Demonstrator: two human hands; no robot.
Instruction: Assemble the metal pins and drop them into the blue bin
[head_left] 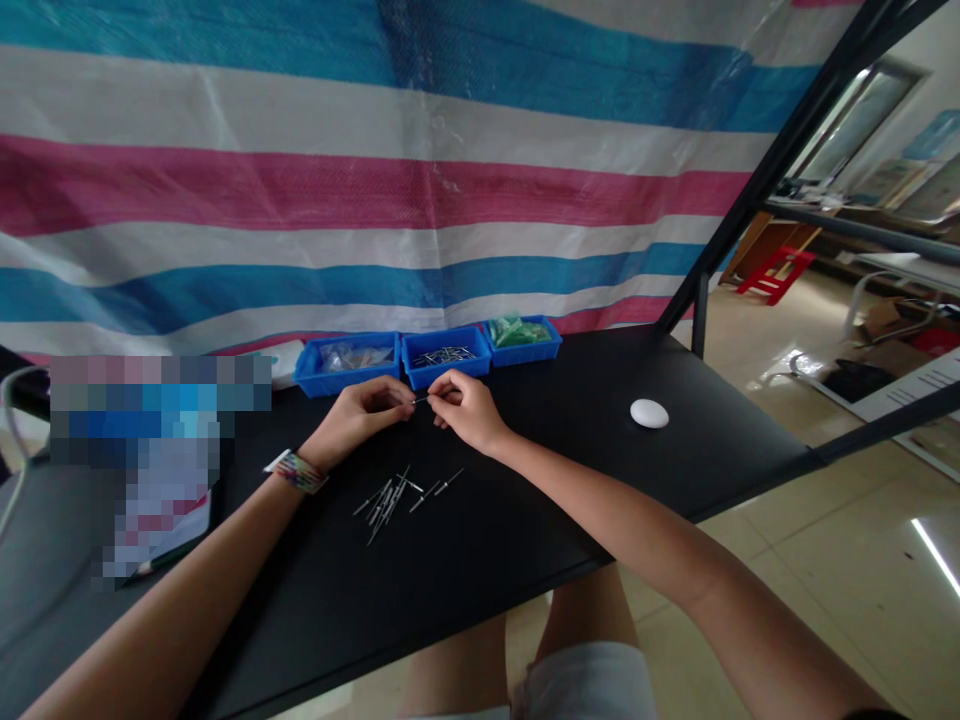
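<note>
My left hand (365,410) and my right hand (463,405) meet over the black table (525,500), just in front of the blue bins. Both pinch a thin metal pin (420,399) between their fingertips, one hand at each end. A loose pile of several similar metal pins (397,492) lies on the table below my hands. A colourful band is on my left wrist (298,470).
Three blue bins stand at the table's back edge: one with clear bags (346,362), one with metal pins (445,358), one with green parts (522,336). A white oval object (649,413) lies at the right. A striped tarp (375,180) hangs behind. A black rack frame (780,150) rises at right.
</note>
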